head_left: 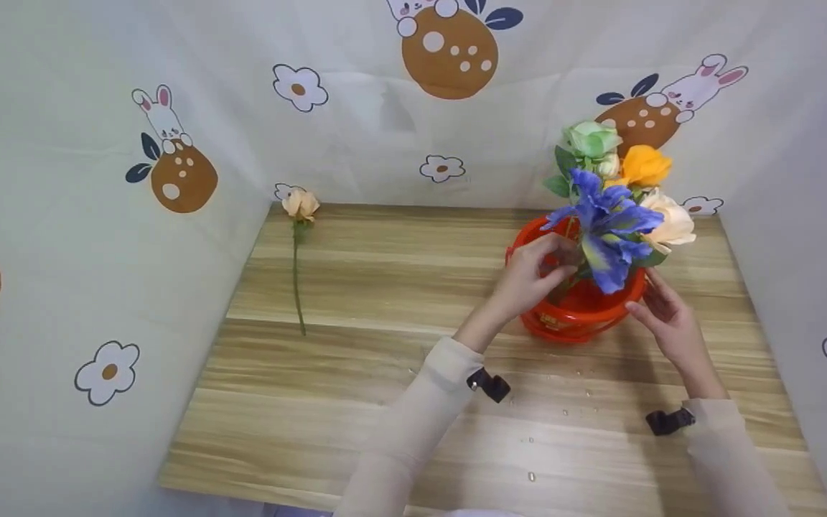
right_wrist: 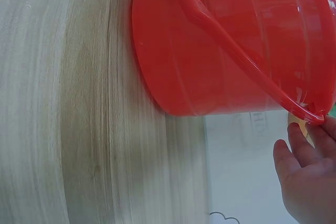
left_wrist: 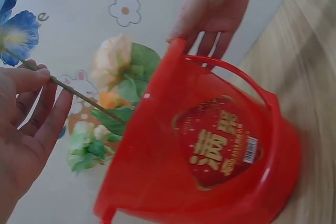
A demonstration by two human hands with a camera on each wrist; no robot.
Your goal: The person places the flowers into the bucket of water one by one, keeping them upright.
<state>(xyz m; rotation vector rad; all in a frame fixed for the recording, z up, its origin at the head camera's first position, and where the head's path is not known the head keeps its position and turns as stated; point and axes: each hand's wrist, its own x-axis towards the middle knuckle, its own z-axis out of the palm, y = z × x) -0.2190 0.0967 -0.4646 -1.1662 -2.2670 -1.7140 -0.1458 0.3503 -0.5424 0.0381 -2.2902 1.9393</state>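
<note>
A red bucket stands on the wooden table, its side label and handle showing in the left wrist view. My left hand pinches the thin green stem of a blue iris above the bucket, and the stem slants down past the rim. My right hand touches the bucket's right side near the rim, its fingers fairly straight beside the handle joint in the right wrist view. Inside the bucket are a pale green rose, an orange flower and a peach rose. The lower stems are hidden.
One peach rose with a long stem lies at the table's far left. Small clear droplets or beads are scattered on the wooden table in front of the bucket. Printed curtains enclose the back and sides.
</note>
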